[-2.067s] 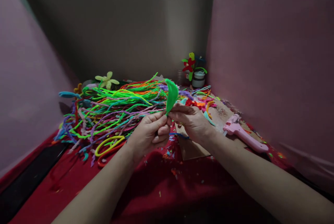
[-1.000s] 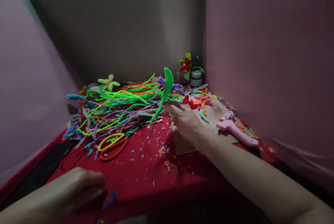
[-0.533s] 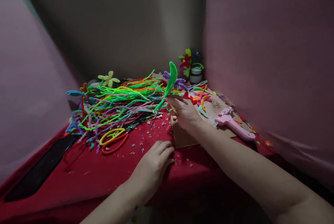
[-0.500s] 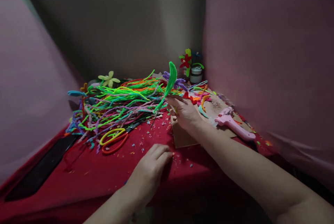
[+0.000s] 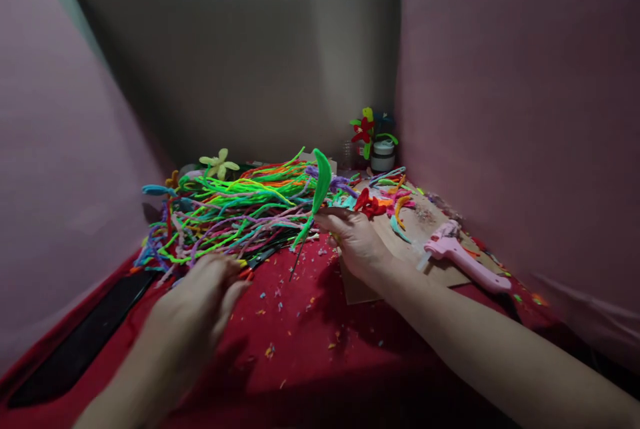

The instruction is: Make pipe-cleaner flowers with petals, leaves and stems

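My right hand (image 5: 356, 239) is closed on the thin stem of a bright green pipe-cleaner leaf (image 5: 321, 186) and holds it upright over the red cloth (image 5: 310, 355). The leaf's wire end points down to the left. My left hand (image 5: 200, 302) is blurred by motion, low at the near edge of a big pile of coloured pipe cleaners (image 5: 230, 209). It covers the spot where scissors with yellow and orange handles lay, and only a dark blade tip (image 5: 265, 254) shows. Whether it grips anything I cannot tell.
A pink glue gun (image 5: 463, 257) lies on a brown cardboard sheet (image 5: 363, 289) at the right, with cut red and orange pieces (image 5: 373, 203) behind. A small jar holding a made flower (image 5: 383, 152) stands in the back corner. Pink walls close in on both sides.
My left hand let go of the leaf, dropped away, then swept left from the cloth's middle to the scissors by the pile. My right hand kept the leaf upright.
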Motion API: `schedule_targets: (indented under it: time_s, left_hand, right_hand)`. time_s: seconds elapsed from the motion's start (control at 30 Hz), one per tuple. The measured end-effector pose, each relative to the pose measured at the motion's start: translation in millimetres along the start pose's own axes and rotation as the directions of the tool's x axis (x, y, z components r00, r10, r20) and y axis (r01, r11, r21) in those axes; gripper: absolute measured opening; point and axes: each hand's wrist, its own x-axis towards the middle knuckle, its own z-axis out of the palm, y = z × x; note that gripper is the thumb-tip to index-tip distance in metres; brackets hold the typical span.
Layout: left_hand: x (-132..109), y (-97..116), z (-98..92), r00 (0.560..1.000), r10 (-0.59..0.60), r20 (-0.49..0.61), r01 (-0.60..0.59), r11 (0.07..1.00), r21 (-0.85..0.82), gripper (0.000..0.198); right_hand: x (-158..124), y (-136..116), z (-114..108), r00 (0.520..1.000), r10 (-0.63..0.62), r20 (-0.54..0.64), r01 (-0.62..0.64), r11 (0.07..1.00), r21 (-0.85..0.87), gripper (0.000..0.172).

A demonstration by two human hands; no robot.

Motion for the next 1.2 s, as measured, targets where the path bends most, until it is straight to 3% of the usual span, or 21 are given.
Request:
schedule_targets:
  time_s: [0.1, 0.17, 0.2, 0.27, 0.33, 0.43, 0.53, 0.6, 0.77, 0.93, 1.03, 1.2]
  left_hand:
    - [75, 72, 12.6, 0.998, 0.041, -0.039, -0.043, 0.997, -0.056, 0.038]
    - [96, 95, 26.7, 0.999, 0.023, 0.046, -0.016, 0.99, -0.143, 0.037]
    - [100, 100, 34.2, 0.997, 0.02, 0.077, -0.013, 0.996, -0.092, 0.03]
    - [102, 100, 47.6, 0.998, 0.036, 0.059, -0.039, 0.998, 0.039, 0.017]
    - [102, 94, 57.1, 0.997, 0.073, 0.02, -0.074, 0.996, 0.058, 0.017]
    - [104, 87, 62.7, 0.997, 0.072, -0.032, -0.078, 0.966, -0.247, 0.018]
    - [104, 84, 61.9, 0.998, -0.02, 0.056, 0.051, 0.754, -0.654, 0.016]
    - [102, 82, 60.6, 0.987, -0.066, 0.145, 0.157, 0.574, -0.804, 0.016]
    - [95, 78, 58.6, 0.965, -0.038, 0.259, 0.258, 0.304, -0.917, 0.023]
    - [92, 78, 59.1, 0.931, 0.018, 0.364, 0.359, 0.124, -0.925, 0.016]
    - [93, 75, 61.5, 0.913, 0.057, 0.403, 0.399, 0.067, -0.914, 0.017]
    - [98, 69, 61.2, 0.915, 0.042, 0.402, 0.395, 0.124, -0.91, 0.023]
  right_hand:
    - [0, 1, 0, 0.998, -0.063, 0.012, 0.063, 0.998, -0.014, 0.007]
    - [2, 3, -2, 0.994, -0.106, 0.018, 0.107, 0.994, -0.021, 0.008]
    - [3, 4, -3, 0.993, -0.12, 0.008, 0.12, 0.992, -0.032, 0.009]
    - [5, 6, -7, 0.99, -0.141, -0.017, 0.139, 0.987, -0.077, 0.01]
    - [6, 7, -9, 0.987, -0.153, -0.047, 0.145, 0.981, -0.13, 0.009]
    - [6, 8, -11, 0.989, -0.142, -0.049, 0.135, 0.982, -0.128, 0.008]
    - [5, 10, -9, 0.993, -0.116, -0.008, 0.115, 0.993, -0.034, 0.008]
    - [5, 10, -8, 0.999, -0.051, 0.009, 0.05, 0.997, 0.057, 0.009]
    - [4, 7, -5, 0.98, 0.135, 0.146, -0.165, 0.963, 0.215, 0.017]
    - [4, 3, -6, 0.977, 0.193, 0.095, -0.209, 0.953, 0.218, 0.02]
    - [3, 2, -8, 0.986, 0.151, 0.075, -0.162, 0.971, 0.175, 0.02]
    - [6, -1, -8, 0.985, 0.117, 0.129, -0.122, 0.992, 0.028, 0.018]
